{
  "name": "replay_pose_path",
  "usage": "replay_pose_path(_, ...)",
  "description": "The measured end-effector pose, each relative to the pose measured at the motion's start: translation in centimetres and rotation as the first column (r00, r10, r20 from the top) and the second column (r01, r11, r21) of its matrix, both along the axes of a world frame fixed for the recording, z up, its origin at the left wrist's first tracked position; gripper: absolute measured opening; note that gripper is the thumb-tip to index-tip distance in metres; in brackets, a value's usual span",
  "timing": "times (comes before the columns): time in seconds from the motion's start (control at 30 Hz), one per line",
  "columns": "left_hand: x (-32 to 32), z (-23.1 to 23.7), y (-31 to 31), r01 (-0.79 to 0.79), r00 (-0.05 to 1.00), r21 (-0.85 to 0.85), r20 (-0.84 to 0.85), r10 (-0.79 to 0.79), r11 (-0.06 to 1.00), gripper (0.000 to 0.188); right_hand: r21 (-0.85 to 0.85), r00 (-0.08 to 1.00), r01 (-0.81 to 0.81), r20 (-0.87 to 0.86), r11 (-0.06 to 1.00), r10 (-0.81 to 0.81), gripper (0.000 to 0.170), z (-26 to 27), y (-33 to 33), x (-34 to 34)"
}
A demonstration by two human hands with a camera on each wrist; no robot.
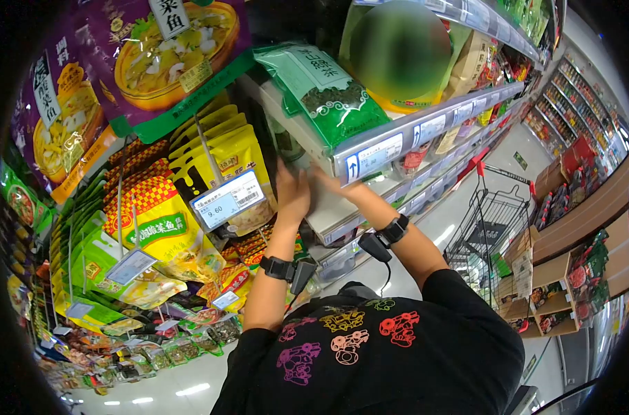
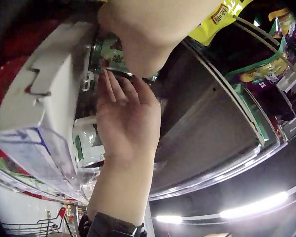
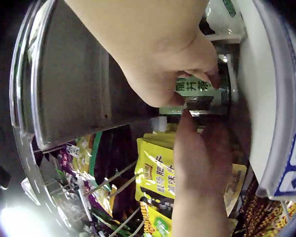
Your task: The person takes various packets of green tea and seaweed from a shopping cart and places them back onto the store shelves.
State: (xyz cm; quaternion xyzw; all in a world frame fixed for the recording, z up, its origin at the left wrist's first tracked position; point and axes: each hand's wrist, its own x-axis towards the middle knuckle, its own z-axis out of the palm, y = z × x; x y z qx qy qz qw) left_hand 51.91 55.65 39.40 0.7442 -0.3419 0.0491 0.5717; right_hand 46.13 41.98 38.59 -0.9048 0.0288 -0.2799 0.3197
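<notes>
A: ok so what are the hands up to in there?

B: Both are reaching into a gap in the shelving. The right hand (image 1: 336,185) is touching the tea pack (image 3: 207,96) with its fingertips. From the left wrist those fingers are looking mostly stretched, just a bit bent. Can't tell if they're actually gripping it.

A: and the left one?

B: The left hand (image 1: 291,194) is poking a fingertip toward the pack's edge. The rest of it is hiding in shadow, so I can't tell how far open it is or whether it's holding anything.

A: where's the pack sitting tho?

B: It's sitting between the yellow pouches (image 1: 242,155) and the white shelf (image 3: 259,98). A green bag (image 1: 331,97) is lying on that shelf, and a 9.60 tag (image 1: 215,211) is hanging in front of the pouches.

A: anything else around?

B: Purple packs (image 1: 179,52) are hanging upper left, a cart (image 1: 491,221) is standing off to the right, and the person's wearing a black shirt (image 1: 411,346).
</notes>
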Motion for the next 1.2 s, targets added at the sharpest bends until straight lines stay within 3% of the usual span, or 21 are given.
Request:
replay_pose_path(0.07, -1.0, 0.3, -0.1, -0.054, 0.99, -0.007, 0.133, 0.054, 0.999, 0.057, -0.187, 0.99, 0.092, 0.119, 0.978, -0.07, 0.034, 1.1, 0.5, -2.0)
replay_pose_path(0.1, -1.5, 0.0, -0.1, -0.046, 0.982, -0.039, 0.183, 0.052, 0.998, 0.054, 0.122, 0.99, 0.003, 0.138, 0.993, -0.02, 0.032, 1.8, 1.0, -3.7)
replay_pose_path(0.13, -3.2, 1.1, 0.3, -0.037, 0.979, -0.107, 0.197, 0.058, 0.994, 0.051, 0.414, 0.984, -0.093, 0.175, 0.906, 0.021, 0.029, 2.7, 1.7, -5.8)
replay_pose_path(0.17, -4.8, 2.2, 0.4, -0.013, 0.992, -0.134, 0.124, 0.03, 0.991, 0.048, 0.66, 0.974, -0.187, 0.223, 0.728, 0.048, 0.027, 3.2, 2.3, -7.9)
replay_pose_path(0.2, -6.4, 2.6, 0.2, 0.011, 0.999, -0.16, 0.05, -0.003, 0.987, 0.044, 0.663, 0.962, -0.183, 0.274, 0.726, -0.008, 0.025, 3.4, 2.7, -10.0)
replay_pose_path(0.27, -10.4, 2.7, -0.7, 0.131, 0.986, -0.244, 0.136, -0.1, 0.961, 0.027, 0.668, 0.917, -0.166, 0.375, 0.725, -0.135, 0.022, 3.2, 3.1, -14.2)
replay_pose_path(0.3, -12.7, 3.2, -1.6, 0.221, 0.975, -0.32, 0.095, -0.201, 0.921, 0.025, 0.725, 0.903, -0.14, 0.373, 0.674, -0.213, 0.021, 1.9, 2.9, -16.2)
replay_pose_path(0.4, -19.6, 1.6, -4.2, 0.533, 0.841, -0.242, 0.046, -0.539, 0.811, 0.025, 0.885, 0.824, -0.054, 0.301, 0.463, -0.48, 0.019, -3.8, 1.7, -22.7)
replay_pose_path(0.5, -27.2, -3.8, -7.7, 0.7, 0.676, -0.167, -0.158, -0.72, 0.694, 0.021, 0.983, 0.68, 0.05, 0.097, 0.179, -0.727, 0.018, -7.4, 1.5, -31.3)
replay_pose_path(0.6, -35.1, -10.4, -10.2, 0.716, 0.307, -0.317, -0.658, -0.688, 0.622, 0.017, 0.984, 0.489, 0.176, -0.102, -0.017, -0.866, 0.02, -10.5, 2.2, -41.3)
replay_pose_path(0.63, -37.9, -11.3, -10.3, 0.788, 0.312, -0.184, -0.702, -0.64, 0.587, 0.015, 0.974, 0.408, 0.212, -0.158, -0.075, -0.899, 0.019, -11.1, 2.8, -44.9)
replay_pose_path(0.73, -45.7, -15.5, -10.4, 0.881, 0.187, -0.163, -0.744, -0.642, 0.445, 0.014, 0.949, 0.144, 0.242, -0.242, -0.203, -0.96, 0.019, -12.4, 4.7, -54.0)
replay_pose_path(0.83, -52.9, -15.8, -9.8, 0.953, 0.051, -0.133, -0.816, -0.576, 0.273, 0.015, 0.93, -0.063, 0.257, -0.256, -0.263, -0.965, 0.02, -12.8, 6.7, -61.4)
replay_pose_path(0.93, -59.0, -15.6, -9.7, 0.979, -0.046, -0.15, -0.822, -0.567, 0.139, 0.016, 0.919, -0.176, 0.269, -0.249, -0.29, -0.952, 0.018, -12.9, 8.3, -66.2)
replay_pose_path(1.13, -65.6, -15.0, -13.4, 0.986, -0.13, -0.169, -0.752, -0.647, -0.001, 0.015, 0.915, -0.139, 0.239, -0.298, -0.324, -0.944, 0.022, -14.4, 7.3, -71.6)
replay_pose_path(1.2, -67.2, -17.1, -16.5, 0.986, -0.118, -0.168, -0.765, -0.633, 0.02, 0.015, 0.91, -0.111, 0.232, -0.325, -0.342, -0.939, 0.023, -15.4, 5.6, -72.8)
